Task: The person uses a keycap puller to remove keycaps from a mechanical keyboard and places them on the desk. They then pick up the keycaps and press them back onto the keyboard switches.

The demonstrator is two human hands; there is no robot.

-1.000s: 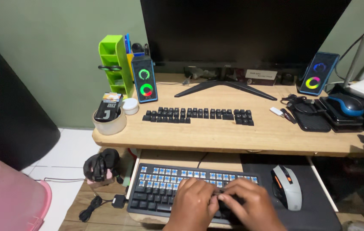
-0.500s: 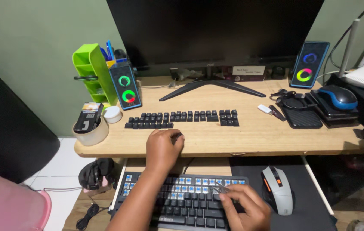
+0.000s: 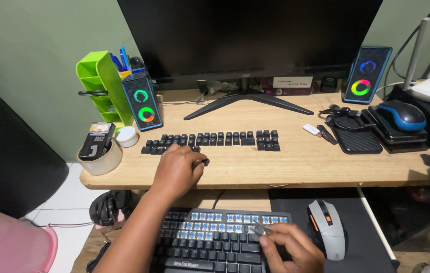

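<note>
My left hand (image 3: 177,169) reaches onto the wooden desk (image 3: 296,162) and pinches a small black keycap (image 3: 206,162) just below the rows of loose black keycaps (image 3: 210,139). My right hand (image 3: 288,247) rests over the black keyboard (image 3: 215,242) on the lower tray, gripping a thin metal keycap puller (image 3: 258,228) above the exposed blue switches. The upper keyboard rows have no caps; the lower rows still wear black caps.
A dark monitor (image 3: 250,35) stands behind, flanked by two lit speakers (image 3: 143,103) (image 3: 366,75). A green organiser (image 3: 105,83), a white cup (image 3: 99,159), a grey mouse (image 3: 326,228) on a black pad, a blue mouse (image 3: 401,114) and a pink tub (image 3: 8,242) surround the desk.
My left hand left the keyboard, carried a keycap up onto the desk and moved slightly left toward the rows. My right hand stayed over the keyboard with the puller. The camera shifted.
</note>
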